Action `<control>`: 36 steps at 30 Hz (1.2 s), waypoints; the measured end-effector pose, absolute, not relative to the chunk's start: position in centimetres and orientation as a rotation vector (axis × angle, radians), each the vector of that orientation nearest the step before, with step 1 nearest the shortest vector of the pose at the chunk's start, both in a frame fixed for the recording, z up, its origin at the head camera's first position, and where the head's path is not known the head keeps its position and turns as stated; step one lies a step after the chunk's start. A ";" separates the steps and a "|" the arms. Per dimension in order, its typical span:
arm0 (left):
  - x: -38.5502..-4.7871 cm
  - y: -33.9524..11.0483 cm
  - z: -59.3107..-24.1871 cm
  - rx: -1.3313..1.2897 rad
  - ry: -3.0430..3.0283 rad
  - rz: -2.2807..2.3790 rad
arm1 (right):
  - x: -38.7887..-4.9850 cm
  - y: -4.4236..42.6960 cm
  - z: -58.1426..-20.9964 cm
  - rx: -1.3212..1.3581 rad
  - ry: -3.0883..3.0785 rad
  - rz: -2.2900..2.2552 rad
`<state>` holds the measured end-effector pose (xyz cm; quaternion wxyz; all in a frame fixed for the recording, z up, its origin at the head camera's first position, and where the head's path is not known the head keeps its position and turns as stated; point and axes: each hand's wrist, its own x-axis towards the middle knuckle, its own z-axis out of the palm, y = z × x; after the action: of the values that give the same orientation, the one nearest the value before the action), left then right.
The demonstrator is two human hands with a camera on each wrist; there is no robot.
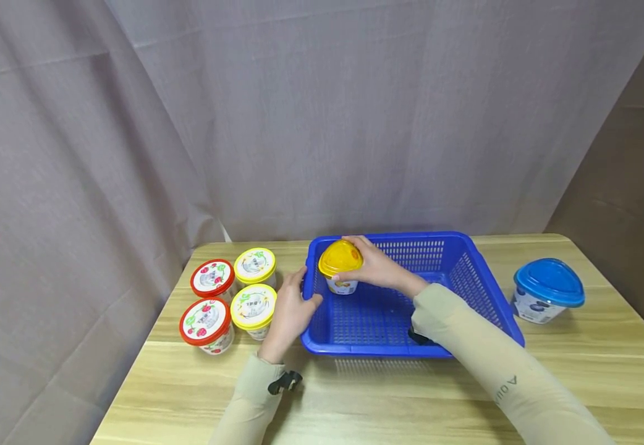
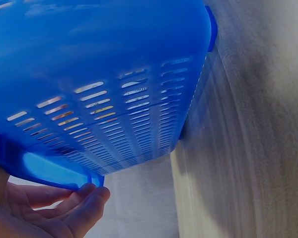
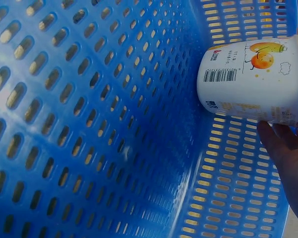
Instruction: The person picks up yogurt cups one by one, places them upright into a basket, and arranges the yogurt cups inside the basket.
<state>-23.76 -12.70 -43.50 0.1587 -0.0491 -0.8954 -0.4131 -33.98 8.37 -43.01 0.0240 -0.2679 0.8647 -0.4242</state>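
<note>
**Holding a yellow-lidded tub inside a blue basket**

We see a person's right hand reaching over the basket, its thumb and fingers spread around the upper part of the tub. The tub stands roughly upright within the basket, near the far left corner. In the right wrist view, we read its white side, printed with orange fruit and a barcode; its base lies close to the basket floor, though we cannot tell whether the two touch. The left hand grips the basket's left rim, with the thumb toward the inner side; the left wrist view shows its fingertips bent against the edge, beside the slotted wall.

To the left of the basket, we note four round cups grouped on the wooden desk: two red-lidded cups on the outside and two yellow-lidded cups nearer the basket, all upright. To the right, apart from the basket, stands a blue-lidded tub. We also observe pale sleeves on both arms, a black strap at the left wrist, and grey cloth hanging behind the desk.
</note>
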 end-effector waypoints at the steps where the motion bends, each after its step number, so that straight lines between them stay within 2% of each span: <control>1: -23.7 -12.7 -43.5 -0.139 -2.561 -1.185 | -33.9 8.4 -43.0 -0.823 2.669 -1.310; 12: -23.4 -12.9 -43.7 -0.114 -2.558 -1.183 | -33.1 7.8 -42.7 -0.815 2.625 -1.265; 36: -23.7 -12.8 -43.5 -0.140 -2.574 -1.176 | -33.6 8.6 -42.1 -0.765 2.677 -1.294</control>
<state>-23.71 -12.77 -43.46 0.1533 -0.0490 -0.8977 -0.4101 -33.59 8.63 -42.13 0.0358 -0.2490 0.8714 -0.4212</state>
